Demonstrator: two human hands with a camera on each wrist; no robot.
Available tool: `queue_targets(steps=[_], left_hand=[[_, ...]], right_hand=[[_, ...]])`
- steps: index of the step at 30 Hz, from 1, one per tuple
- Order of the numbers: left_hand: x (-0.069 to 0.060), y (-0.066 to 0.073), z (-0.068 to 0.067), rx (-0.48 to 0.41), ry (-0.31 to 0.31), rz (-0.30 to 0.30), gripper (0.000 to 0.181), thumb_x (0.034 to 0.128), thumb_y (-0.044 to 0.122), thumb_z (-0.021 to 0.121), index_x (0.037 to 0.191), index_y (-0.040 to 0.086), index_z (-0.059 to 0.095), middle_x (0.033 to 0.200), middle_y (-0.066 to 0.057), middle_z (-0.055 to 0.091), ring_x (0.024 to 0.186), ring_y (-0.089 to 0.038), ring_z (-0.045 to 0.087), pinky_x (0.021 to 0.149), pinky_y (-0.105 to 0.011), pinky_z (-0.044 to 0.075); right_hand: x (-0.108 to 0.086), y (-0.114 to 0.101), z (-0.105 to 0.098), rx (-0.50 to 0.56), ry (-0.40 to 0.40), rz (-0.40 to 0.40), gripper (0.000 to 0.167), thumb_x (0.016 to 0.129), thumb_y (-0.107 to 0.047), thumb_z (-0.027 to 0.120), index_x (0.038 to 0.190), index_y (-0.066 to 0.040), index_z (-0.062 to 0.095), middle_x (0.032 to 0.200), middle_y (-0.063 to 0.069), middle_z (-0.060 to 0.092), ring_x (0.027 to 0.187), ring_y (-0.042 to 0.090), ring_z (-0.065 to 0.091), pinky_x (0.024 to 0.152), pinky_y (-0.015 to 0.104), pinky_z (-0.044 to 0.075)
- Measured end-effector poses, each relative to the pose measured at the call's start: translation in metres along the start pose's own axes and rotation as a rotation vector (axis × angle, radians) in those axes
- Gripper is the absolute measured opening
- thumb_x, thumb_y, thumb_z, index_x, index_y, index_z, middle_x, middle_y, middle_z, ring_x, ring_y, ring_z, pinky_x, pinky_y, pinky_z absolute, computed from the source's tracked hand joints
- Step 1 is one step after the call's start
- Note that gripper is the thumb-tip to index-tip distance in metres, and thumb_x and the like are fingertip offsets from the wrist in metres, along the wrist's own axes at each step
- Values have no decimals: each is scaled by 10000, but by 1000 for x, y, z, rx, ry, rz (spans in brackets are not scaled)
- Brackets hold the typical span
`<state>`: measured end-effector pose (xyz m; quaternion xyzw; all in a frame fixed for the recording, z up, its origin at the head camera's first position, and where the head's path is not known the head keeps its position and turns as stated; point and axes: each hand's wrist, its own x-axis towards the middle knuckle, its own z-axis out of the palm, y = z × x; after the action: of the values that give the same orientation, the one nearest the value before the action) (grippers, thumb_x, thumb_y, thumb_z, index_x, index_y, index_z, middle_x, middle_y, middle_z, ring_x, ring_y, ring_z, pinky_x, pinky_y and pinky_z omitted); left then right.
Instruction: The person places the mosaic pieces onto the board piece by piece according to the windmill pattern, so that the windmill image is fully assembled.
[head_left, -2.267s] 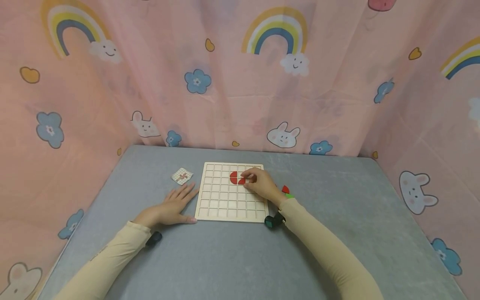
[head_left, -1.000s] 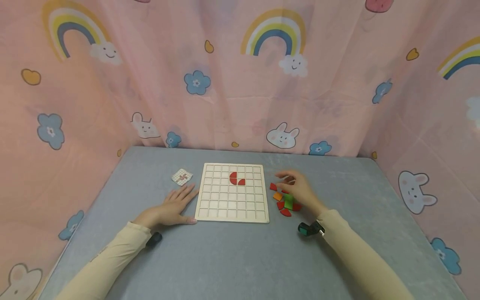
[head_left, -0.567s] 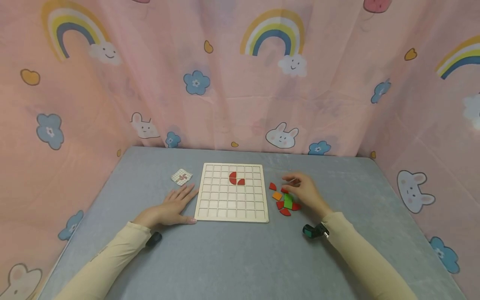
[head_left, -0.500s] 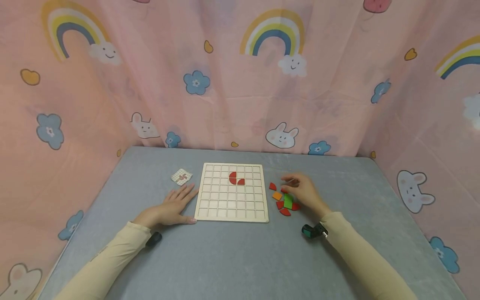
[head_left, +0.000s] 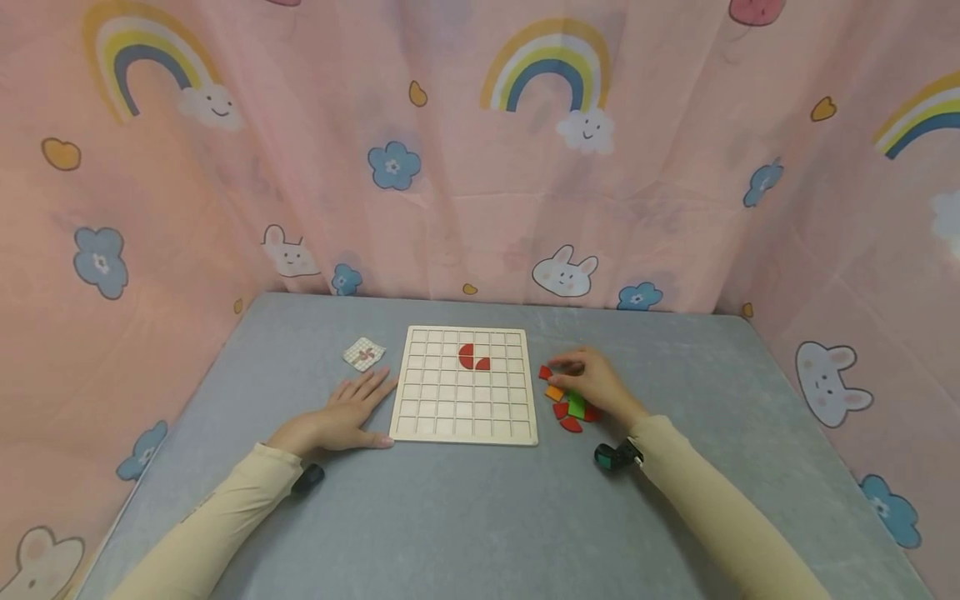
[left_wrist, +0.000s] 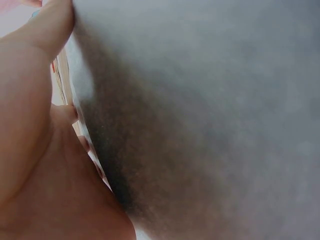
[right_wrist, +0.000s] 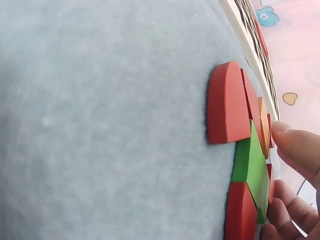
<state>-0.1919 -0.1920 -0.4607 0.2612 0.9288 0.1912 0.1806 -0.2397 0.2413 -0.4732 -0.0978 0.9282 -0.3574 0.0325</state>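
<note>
1. Wooden board [head_left: 455, 411], marked with a grid, lies flat near the middle of the grey table [head_left: 450, 525]; on its far half we see red pieces [head_left: 467, 357], two making a half-circle and another just right of the lower one.
2. Right of the board we find a loose cluster: an orange block [head_left: 554, 392], some green [head_left: 576, 407] (one block or more, we cannot tell) and several red wedges [head_left: 572, 425].
3. Our right hand [head_left: 597, 382] is over the far side of that cluster, thumb and fingers bent toward the leftmost wedge; whether they pinch it, we cannot tell.
4. Our left hand [head_left: 337, 419] rests flat on the table, fingers spread, with fingertips and thumb at the board's left edge.
5. Left of the board, just beyond those fingers, we see a small patterned card [head_left: 364, 353].
6. Behind the table we have a pink curtain [head_left: 450, 225] printed with rainbows, flowers and rabbits.
</note>
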Motion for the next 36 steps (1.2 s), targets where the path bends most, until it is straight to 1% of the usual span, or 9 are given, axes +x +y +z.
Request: queue_targets(steps=[3,7,10,15,19,22,26,32,36], left_hand=[[-1,-2,0,-13,6,5,1017,862,539,687,1597,99,138,1679,-186,12,1548,-426,-24,1209,-653,-13],[-1,-5,2,-47,22,28,1034,847,572,684,1592,90,154,1673,-206,23,1542,-437,-26,1197,-667,-26],[-1,-6,2,-55,25,33,1040,843,581,683,1591,87,155,1672,-209,23,1541,-438,-29,1194,-667,-34],[-1,-5,2,-23,14,15,1021,859,537,693,1595,93,143,1677,-193,18,1546,-428,-21,1203,-657,-14],[-1,-4,3,-6,8,5,1008,867,537,683,1596,97,143,1679,-184,15,1548,-424,-20,1205,-659,-7],[-2,-4,3,-7,9,6,1002,869,528,685,1594,89,150,1678,-188,15,1546,-430,-21,1203,-663,-9],[-1,-4,3,-11,8,5,1006,867,518,694,1596,94,144,1680,-181,10,1549,-425,-28,1208,-655,-18],[-1,-3,3,-23,21,23,1012,857,527,701,1590,79,165,1673,-204,32,1543,-436,-11,1201,-662,-8],[0,-5,4,-39,28,31,1023,851,544,698,1587,71,168,1670,-215,31,1539,-445,-17,1194,-671,-19]], right_hand=[[3,0,0,-11,-14,4,353,878,-266,763,1195,-117,724,1186,164,596,1077,332,622,926,479,517],[5,0,1,-26,-27,1,334,881,-274,760,1186,-142,734,1147,139,590,1058,318,618,913,463,514],[6,-1,1,-39,-31,-3,325,881,-282,758,1180,-156,738,1146,130,592,1042,303,609,905,457,510],[7,-3,2,-63,-33,-17,328,884,-278,756,1183,-145,736,1165,142,596,1036,305,619,899,467,522],[8,-5,1,-77,-38,-5,332,878,-285,763,1179,-149,739,1158,133,599,1031,299,620,885,448,526],[9,-7,1,-92,-43,1,334,872,-293,768,1174,-153,742,1149,127,606,1026,293,619,873,435,528],[9,-8,1,-113,-42,-9,328,864,-291,775,1155,-141,749,1150,134,617,1015,298,621,857,435,536],[10,-9,0,-94,-38,-18,308,854,-277,786,1124,-133,756,1132,135,620,972,277,597,811,382,515],[10,-9,-1,-80,-35,-14,298,856,-269,783,1117,-128,755,1138,136,619,962,266,575,802,360,494]])
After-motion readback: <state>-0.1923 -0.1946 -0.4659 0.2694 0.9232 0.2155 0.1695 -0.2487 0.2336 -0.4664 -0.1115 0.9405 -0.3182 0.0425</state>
